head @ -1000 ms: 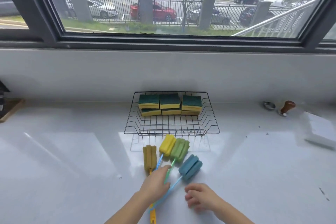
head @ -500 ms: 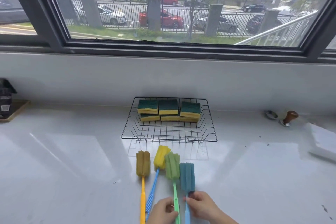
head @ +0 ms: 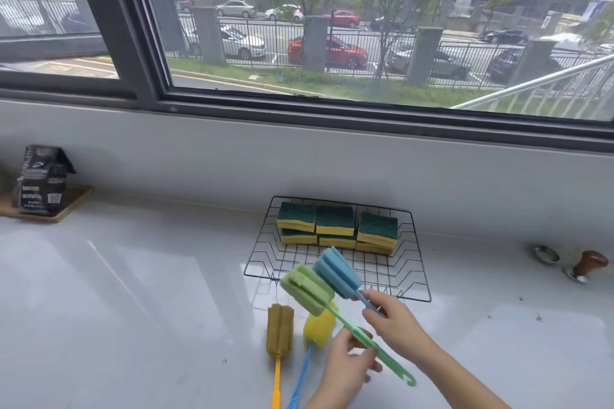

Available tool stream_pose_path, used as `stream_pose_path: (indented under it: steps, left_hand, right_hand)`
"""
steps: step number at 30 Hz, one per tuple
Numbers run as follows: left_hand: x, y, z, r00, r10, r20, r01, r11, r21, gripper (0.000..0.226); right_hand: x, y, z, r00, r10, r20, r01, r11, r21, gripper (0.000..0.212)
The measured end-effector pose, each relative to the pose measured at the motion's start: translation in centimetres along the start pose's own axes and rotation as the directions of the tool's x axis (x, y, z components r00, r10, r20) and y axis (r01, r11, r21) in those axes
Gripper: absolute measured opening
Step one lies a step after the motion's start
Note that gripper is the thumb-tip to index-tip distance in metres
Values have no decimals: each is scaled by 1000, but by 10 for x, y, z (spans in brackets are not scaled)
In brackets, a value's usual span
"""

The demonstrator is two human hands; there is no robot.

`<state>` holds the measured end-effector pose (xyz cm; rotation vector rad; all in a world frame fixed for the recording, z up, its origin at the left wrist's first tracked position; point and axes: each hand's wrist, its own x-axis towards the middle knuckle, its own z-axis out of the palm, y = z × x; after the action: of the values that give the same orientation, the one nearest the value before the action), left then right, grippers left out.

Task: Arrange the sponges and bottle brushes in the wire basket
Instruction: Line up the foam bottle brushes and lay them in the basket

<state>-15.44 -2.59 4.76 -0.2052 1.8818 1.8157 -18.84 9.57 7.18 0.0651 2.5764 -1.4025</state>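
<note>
I am holding the green bottle brush [head: 307, 290] by its handle in my left hand [head: 345, 372], grip clenched on it, and the blue bottle brush [head: 337, 272] in my right hand [head: 395, 322], likewise grasped. Both heads are hovering over the near rim of the wire basket [head: 419, 279], where the sponges [head: 337, 226] are sitting stacked along the back. The mustard brush [head: 280, 329] and the yellow brush [head: 319, 325] are lying on the table [head: 133, 309], just before the basket. A wooden-knobbed tamper [head: 586, 265] is standing well apart on the right.
</note>
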Motion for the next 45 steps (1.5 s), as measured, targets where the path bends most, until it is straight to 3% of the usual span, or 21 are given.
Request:
stream_pose_path:
  steps: [4,7,13,19,25,29,32,37,42,45]
  left_hand:
    - [26,26,-4,999,-42,-15,38,972,-231,7]
    - [46,41,-8,997,-83,-1,76,917,-391,15]
    - [89,64,-18,983,-166,82,177,713,-678,31]
    - [121,61,-29,939,-304,162,313,552,-773,28]
    - [129,54,-42,915,-318,248,385,506,-772,42]
    - [124,50,-53,914,-296,278,400,540,-740,42]
    - [123,45,-58,920,-280,276,392,603,-695,44]
    - [111,41,-64,945,-242,221,326,771,-547,37]
    - [80,23,-91,991,-106,-82,71,935,-349,15]
    - [58,3,-114,931,-49,-361,-63,954,-293,15]
  right_hand:
    - [41,-20,-3,997,-74,18,76,980,-181,38]
    - [76,-27,3,996,-77,53,90,946,-311,40]
    - [128,-23,12,998,-23,54,41,935,-354,42]
    - [165,-11,23,992,85,96,-43,924,-379,39]
    - [188,-2,40,989,112,100,-62,911,-407,39]
    - [196,7,50,976,187,107,-119,882,-455,43]
    - [198,10,55,969,181,168,-80,874,-479,50]
    - [182,0,48,990,95,106,-55,943,-329,52]
    - [135,-14,36,992,-62,-111,50,993,-108,37]
    - [93,-16,41,987,-58,-151,61,998,15,38]
